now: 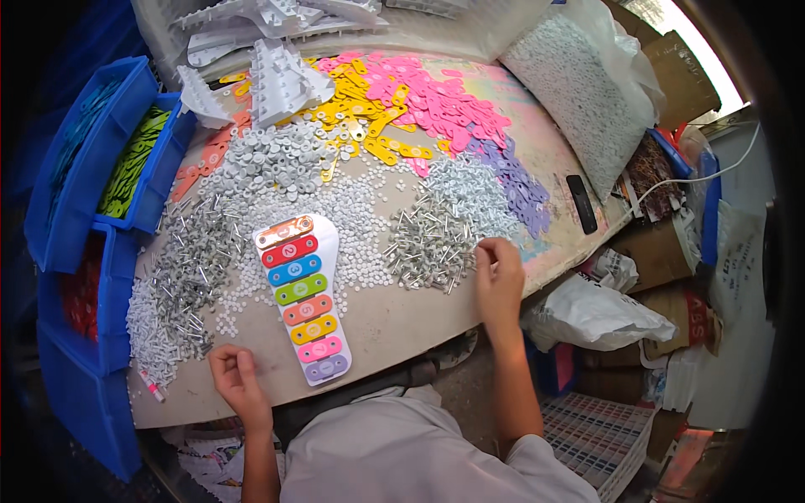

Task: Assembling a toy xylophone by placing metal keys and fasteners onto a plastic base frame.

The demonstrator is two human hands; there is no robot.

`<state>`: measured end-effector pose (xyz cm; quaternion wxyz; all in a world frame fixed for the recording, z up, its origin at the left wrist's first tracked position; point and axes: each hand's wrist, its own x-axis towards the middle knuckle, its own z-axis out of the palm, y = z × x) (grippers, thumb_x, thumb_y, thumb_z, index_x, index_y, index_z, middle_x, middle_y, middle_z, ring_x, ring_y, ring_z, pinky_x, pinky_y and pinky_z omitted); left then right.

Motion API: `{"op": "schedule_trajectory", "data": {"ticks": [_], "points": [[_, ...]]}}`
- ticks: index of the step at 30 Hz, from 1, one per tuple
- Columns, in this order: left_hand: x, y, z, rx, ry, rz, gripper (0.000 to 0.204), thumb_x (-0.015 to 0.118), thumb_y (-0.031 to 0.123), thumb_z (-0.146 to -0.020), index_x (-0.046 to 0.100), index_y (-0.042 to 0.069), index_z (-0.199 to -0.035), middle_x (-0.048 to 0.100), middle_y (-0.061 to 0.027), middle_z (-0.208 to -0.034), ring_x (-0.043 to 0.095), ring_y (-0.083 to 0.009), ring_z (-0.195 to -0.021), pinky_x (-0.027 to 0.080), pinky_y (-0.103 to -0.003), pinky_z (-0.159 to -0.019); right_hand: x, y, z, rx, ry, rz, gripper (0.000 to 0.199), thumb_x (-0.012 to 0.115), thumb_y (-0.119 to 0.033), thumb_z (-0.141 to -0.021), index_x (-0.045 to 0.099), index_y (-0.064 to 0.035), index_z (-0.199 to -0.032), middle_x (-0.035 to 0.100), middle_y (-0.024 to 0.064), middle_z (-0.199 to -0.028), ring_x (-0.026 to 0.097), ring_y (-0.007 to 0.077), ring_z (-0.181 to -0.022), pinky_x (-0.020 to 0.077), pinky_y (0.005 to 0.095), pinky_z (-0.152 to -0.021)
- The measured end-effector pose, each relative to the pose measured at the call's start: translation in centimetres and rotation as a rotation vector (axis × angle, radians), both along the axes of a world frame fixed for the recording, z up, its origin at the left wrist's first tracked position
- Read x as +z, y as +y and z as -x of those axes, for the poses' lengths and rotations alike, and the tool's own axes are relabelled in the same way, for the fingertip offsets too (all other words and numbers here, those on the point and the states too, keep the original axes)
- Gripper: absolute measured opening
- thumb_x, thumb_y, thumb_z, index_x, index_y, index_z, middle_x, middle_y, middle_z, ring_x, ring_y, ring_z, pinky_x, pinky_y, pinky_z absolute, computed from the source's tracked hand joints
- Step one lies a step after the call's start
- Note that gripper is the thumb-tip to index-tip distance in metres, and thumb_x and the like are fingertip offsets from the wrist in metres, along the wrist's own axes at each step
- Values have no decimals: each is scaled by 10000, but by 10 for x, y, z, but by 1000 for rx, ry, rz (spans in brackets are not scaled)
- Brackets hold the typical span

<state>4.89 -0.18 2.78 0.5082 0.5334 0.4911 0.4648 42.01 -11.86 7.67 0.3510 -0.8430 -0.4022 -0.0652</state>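
Panel, white w/ 8 coloured bars, lies on tabletop, near-middle, btwn L hand & R hand. L hand: fingers curled, near-left edge; can't tell if holding anything. R hand: fingers bent, narrow, right of rivet pile; grip also unclear. Far: yellow pieces, pink pieces. Right: black phone. Left: blue bins.

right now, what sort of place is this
Likely a small hand-assembly workshop: a white xylophone-like toy lies on the worktable near heaps of loose silvery pins, with blue plastic bins of coloured pieces alongside.
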Motion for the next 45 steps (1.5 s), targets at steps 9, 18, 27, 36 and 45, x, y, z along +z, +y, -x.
{"op": "schedule_trajectory", "data": {"ticks": [9, 18, 27, 36, 45], "points": [[0, -2, -7, -73, -7, 65, 74, 593, 116, -1086, 562, 55, -1057, 554, 16, -834, 520, -50, -753, 409, -214, -689, 3, 8, -14, 353, -141, 179, 192, 728, 1, -873, 728, -70, -1052, 641, 97, -1055, 592, 310, -1054, 462, 418, -921], [3, -3, -7, -67, 44, 50, 69, 613, 100, -1068, 608, 31, -1075, 587, 1, -897, 551, -75, -796, 465, -240, -730, 15, 24, -18, 422, -212, 206, 175, 762, -2, -821, 694, -48, -976, 633, 118, -1090, 585, 346, -1065, 457, 442, -945], [39, -25, -51, -484, 169, -473, 335, 842, 130, -872, 727, -12, -1152, 720, -141, -964, 696, -321, -871, 563, -413, -780, 46, 27, 128, 809, -98, 100, 232, 805, -6, -756, 709, -77, -955, 634, 98, -1025, 588, 337, -964, 454, 455, -832], [68, -7, -4, -643, 336, -293, 136, 784, 141, -882, 713, 34, -928, 688, -108, -847, 681, -285, -714, 528, -410, -631, 28, 38, 169, 1008, -75, 7, 270, 836, -58, -733, 729, -80, -979, 654, 90, -1063, 589, 326, -989, 485, 441, -846], [120, 122, 106, -111, -138, -462, 292, 665, 224, -1019, 677, 77, -767, 613, -11, -746, 561, -120, -663, 453, -281, -604, 51, 43, 139, 896, -15, 66, 324, 797, -16, -780, 704, -44, -1089, 627, 141, -1121, 576, 359, -1078, 467, 462, -948]]}}
